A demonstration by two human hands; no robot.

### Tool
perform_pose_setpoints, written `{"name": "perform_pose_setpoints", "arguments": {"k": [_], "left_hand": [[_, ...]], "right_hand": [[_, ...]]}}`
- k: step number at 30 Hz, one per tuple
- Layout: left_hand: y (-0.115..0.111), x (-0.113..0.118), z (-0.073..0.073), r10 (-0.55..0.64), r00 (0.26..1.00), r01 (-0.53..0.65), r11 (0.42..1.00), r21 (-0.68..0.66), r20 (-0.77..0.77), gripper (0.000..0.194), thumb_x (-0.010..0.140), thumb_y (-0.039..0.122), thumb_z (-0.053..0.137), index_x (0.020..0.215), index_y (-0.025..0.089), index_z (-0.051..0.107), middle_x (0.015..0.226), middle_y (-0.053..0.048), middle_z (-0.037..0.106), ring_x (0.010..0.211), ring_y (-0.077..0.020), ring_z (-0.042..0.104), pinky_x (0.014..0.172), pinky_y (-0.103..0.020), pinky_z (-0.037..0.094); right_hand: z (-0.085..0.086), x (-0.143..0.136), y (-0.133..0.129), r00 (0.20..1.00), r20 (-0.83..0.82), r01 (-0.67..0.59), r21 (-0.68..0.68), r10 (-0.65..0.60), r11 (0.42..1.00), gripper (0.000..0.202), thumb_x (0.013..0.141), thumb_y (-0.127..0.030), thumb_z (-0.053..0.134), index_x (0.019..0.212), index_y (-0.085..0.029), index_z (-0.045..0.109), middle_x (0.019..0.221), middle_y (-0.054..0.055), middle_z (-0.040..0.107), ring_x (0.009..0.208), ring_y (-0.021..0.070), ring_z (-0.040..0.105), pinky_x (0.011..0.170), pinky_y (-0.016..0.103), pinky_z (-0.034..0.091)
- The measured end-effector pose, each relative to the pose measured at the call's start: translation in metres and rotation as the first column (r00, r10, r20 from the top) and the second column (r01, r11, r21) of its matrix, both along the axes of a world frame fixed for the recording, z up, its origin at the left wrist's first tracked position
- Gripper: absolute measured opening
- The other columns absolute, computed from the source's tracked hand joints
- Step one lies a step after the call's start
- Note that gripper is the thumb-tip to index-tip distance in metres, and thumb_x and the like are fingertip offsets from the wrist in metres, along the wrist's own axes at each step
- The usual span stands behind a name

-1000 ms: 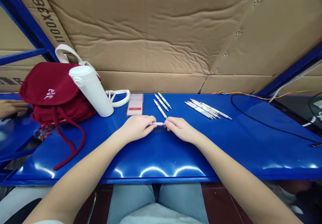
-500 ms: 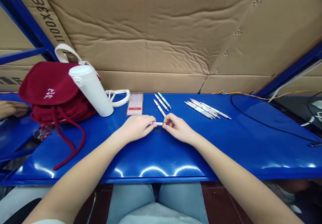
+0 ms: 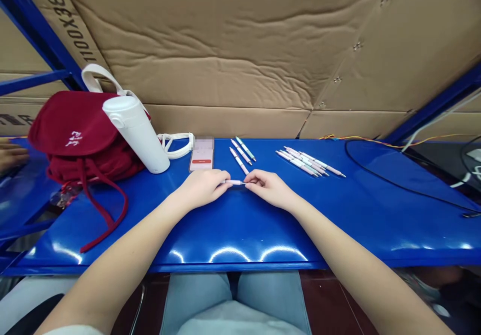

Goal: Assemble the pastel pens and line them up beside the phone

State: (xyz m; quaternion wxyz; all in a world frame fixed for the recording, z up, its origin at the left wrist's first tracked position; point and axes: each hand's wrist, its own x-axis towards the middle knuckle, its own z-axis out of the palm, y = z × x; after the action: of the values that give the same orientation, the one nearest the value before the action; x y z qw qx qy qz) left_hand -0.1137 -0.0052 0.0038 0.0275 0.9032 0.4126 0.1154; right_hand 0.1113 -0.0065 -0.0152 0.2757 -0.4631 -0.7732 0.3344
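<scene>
A light pink pen lies level between my two hands, above the blue table. My left hand is closed around its rear part. My right hand pinches at the tip end, where a thin dark section shows between the barrel and my fingertips. Whether the fingers hold the tip or a part taken off it is too small to tell. Just behind my right fingers lies another pink and white pen. Beyond it are a white-pink pen and a pale green pen, side by side.
Several pastel pens lie grouped at right. A phone lies behind my left hand, near a white strap. Farther left stand a white bottle and a red bag. A black cable crosses the right side. Another person's hand shows at far left.
My right fingertips have drawn slightly away from the pen's barrel, so more of the thin section shows. The other person's hand at far left has shifted left.
</scene>
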Motion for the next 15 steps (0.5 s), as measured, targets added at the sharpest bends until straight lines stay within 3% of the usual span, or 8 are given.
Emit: {"name": "perform_pose_setpoints", "arguments": {"k": [10, 15], "left_hand": [[0.004, -0.005, 0.000, 0.039, 0.998, -0.039, 0.999, -0.022, 0.041, 0.032, 0.093, 0.042, 0.035, 0.104, 0.023, 0.058, 0.097, -0.003, 0.067, 0.085, -0.0191, 0.062, 0.065, -0.025, 0.044], [0.001, 0.002, -0.004, 0.002, 0.994, 0.005, 0.998, -0.063, 0.114, 0.030, 0.088, 0.042, 0.047, 0.109, 0.024, 0.056, 0.101, -0.001, 0.066, 0.085, -0.0177, 0.062, 0.066, -0.025, 0.044]], "right_hand": [[0.002, 0.003, 0.002, 0.994, -0.082, 0.072, -0.032, -0.075, 0.997, 0.013, 0.078, -0.030, 0.054, 0.085, -0.019, 0.054, 0.067, -0.004, 0.053, 0.057, 0.0097, 0.048, 0.057, 0.024, 0.041], [-0.005, -0.011, -0.003, 0.961, -0.273, -0.042, -0.269, -0.035, 0.962, 0.021, 0.071, -0.028, 0.062, 0.081, -0.021, 0.045, 0.058, -0.007, 0.051, 0.047, 0.0086, 0.048, 0.044, 0.020, 0.039]]}}
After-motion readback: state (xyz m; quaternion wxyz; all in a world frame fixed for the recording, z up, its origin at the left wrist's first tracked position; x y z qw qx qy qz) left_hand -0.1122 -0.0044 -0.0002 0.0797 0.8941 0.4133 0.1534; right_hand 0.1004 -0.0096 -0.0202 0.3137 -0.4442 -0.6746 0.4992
